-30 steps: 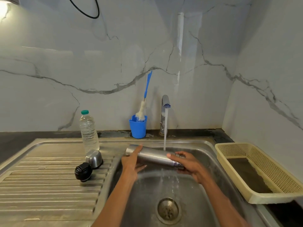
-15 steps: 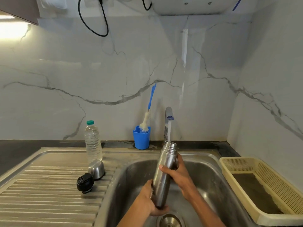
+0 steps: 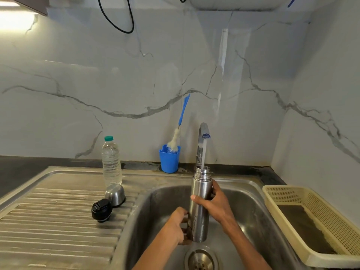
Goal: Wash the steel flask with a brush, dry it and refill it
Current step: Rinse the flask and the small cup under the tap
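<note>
My left hand [image 3: 176,225] grips the base of the tall cylindrical steel flask [image 3: 199,205], my right hand [image 3: 213,201] wraps its middle, upright over the steel sink [image 3: 251,207]. Beyond, water from the curved chrome tap [image 3: 202,141] runs into its open mouth.

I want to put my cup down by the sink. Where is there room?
The ribbed drainboard is bare in front and left of the black cap. It is crowded near the steel lid and water bottle. The sink is busy with both hands and the flask.
</note>
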